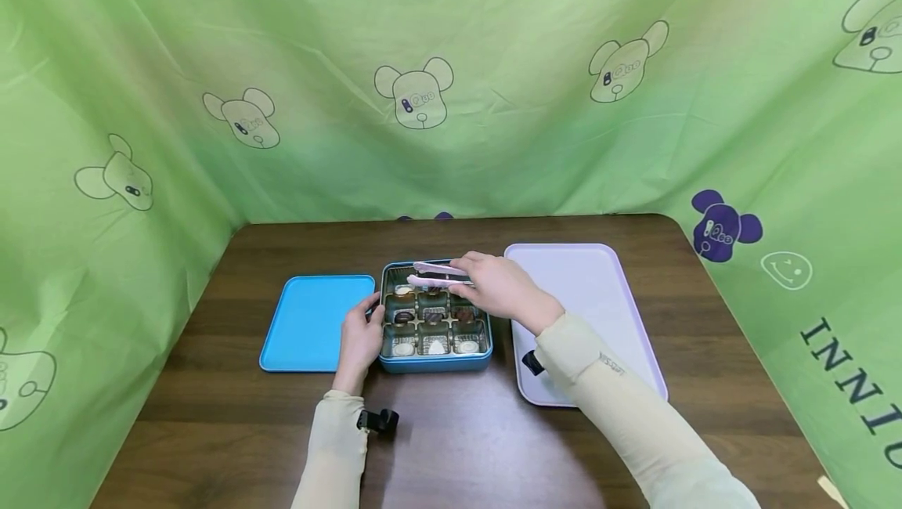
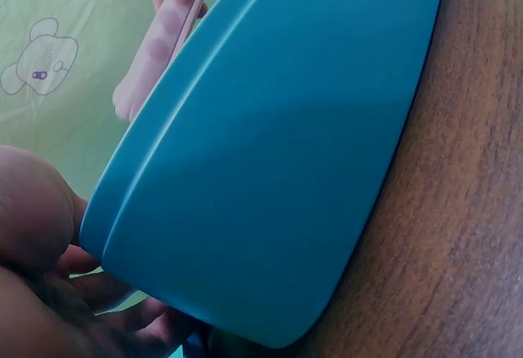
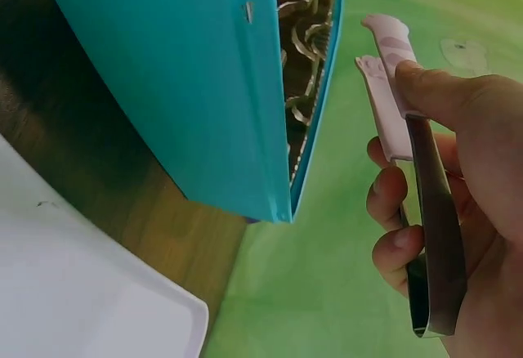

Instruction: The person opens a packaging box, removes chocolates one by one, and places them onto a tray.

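Note:
A blue tin (image 1: pixel 437 365) holds a tray divided into compartments. White pieces (image 1: pixel 436 347) lie in its front row, dark brown pieces (image 1: pixel 433 317) in the middle row; their kind is too small to tell. My left hand (image 1: pixel 361 341) holds the tin's left side, thumb at the rim and fingers along the outer wall. Over the back row, my right hand (image 1: pixel 503 290) grips metal tongs (image 3: pixel 437 227) with pink paw-shaped tips, thumb on one arm and fingers on the other. The tips stand apart, with nothing visible between them. My right hand hides part of the back right compartments.
To the left of the tin lies a flat blue lid (image 1: pixel 310 329). A pale lilac tray (image 1: pixel 571 274) lies to the right, partly under my right forearm. Behind the brown wooden table (image 1: pixel 451 446) hangs a green printed cloth (image 1: pixel 493 141).

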`<state>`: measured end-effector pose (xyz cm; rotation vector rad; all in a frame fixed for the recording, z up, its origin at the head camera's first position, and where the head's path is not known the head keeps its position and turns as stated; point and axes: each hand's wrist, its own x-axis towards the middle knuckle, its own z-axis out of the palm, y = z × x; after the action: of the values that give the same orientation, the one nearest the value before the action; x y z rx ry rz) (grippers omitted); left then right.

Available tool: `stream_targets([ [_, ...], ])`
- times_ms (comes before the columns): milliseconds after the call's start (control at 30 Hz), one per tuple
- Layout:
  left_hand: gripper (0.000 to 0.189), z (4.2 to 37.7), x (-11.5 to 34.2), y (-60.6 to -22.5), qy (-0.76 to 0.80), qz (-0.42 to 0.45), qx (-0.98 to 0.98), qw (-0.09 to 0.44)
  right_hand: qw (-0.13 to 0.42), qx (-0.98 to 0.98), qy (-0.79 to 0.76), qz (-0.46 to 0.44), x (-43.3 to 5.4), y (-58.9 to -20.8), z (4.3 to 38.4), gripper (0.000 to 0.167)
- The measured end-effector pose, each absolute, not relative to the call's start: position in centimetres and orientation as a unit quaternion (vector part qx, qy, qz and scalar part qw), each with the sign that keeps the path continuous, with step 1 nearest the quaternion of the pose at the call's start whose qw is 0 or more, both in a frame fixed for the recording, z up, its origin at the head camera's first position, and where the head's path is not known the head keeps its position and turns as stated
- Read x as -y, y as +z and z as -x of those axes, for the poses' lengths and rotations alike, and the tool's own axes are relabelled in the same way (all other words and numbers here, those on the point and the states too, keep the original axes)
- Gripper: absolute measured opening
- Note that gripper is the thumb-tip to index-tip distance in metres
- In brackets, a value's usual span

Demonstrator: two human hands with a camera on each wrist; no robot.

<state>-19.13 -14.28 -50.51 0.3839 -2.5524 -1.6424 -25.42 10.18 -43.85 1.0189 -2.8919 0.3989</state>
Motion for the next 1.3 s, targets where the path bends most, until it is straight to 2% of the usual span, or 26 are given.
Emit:
stream_targets([
  [467, 0.037, 19.2, 14.1, -50.7, -0.523, -0.115, 0.843, 0.051, 0.005, 0.938, 0.079, -0.339, -7.9, -44.0, 26.8, 0.045],
  [867, 0.035, 19.1, 13.9, -50.8, -0.522, -0.099, 0.845, 0.065, -0.032, 0.936, 0.012, -0.351, -5.6, -42.2, 27.7, 0.031],
  [1300, 0.035, 19.3, 14.1, -51.1, -0.524, -0.099, 0.844, 0.060, -0.094, 0.941, -0.040, -0.323, -2.8, -40.6, 28.4, 0.021],
])
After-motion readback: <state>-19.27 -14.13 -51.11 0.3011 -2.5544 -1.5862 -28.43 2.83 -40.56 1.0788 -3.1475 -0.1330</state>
